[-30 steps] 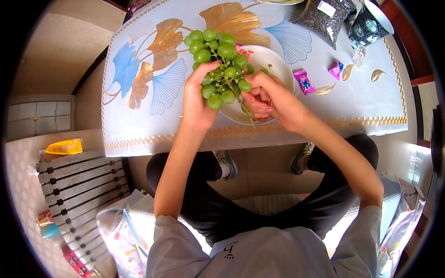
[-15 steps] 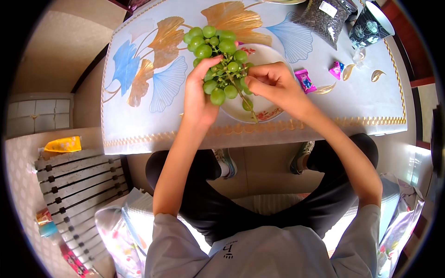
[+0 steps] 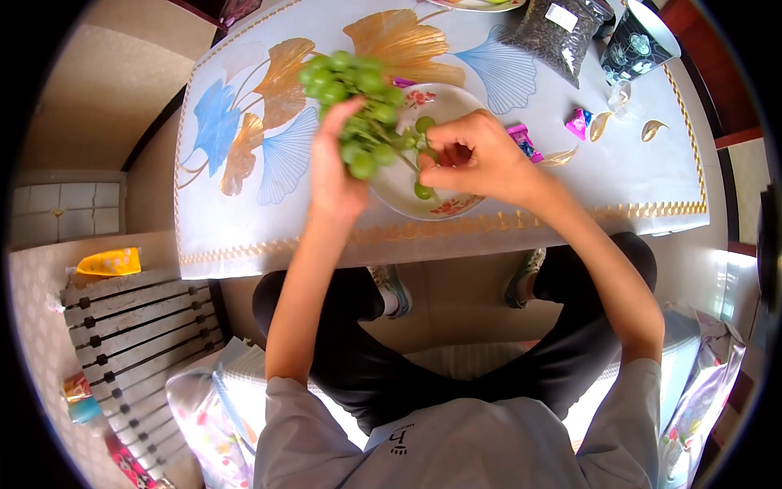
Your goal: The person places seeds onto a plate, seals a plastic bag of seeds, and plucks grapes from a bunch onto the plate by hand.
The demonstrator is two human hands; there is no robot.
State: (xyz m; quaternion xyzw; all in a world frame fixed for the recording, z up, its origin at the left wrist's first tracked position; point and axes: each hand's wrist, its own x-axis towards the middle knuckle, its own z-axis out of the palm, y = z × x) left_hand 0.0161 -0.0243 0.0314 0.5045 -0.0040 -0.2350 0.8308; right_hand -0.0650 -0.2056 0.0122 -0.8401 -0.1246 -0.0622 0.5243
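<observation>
My left hand (image 3: 336, 175) is wrapped round a bunch of green grapes (image 3: 338, 80), held up over the plate's left side. The bunch is blurred by motion, and its stem (image 3: 394, 148) slants down to the right. My right hand (image 3: 476, 155) is closed in a pinch at the bunch's right end, on a grape (image 3: 427, 156) partly hidden by the fingers. Single grapes show just above and below those fingertips. Beneath both hands lies a white plate (image 3: 393, 201) with red flower patterns on its rim.
Pink wrapped candies (image 3: 524, 143) lie right of the plate. Farther back on the patterned tablecloth (image 3: 236, 253) are a bag of dark seeds (image 3: 562, 37), a black patterned cup (image 3: 635, 50) and another plate (image 3: 481, 6). A slatted rack (image 3: 147, 359) stands at lower left.
My left hand has moved slightly left and tilted the bunch. My right hand has shifted a little left and down, and the gap between the hands is wider. The view has shifted slightly.
</observation>
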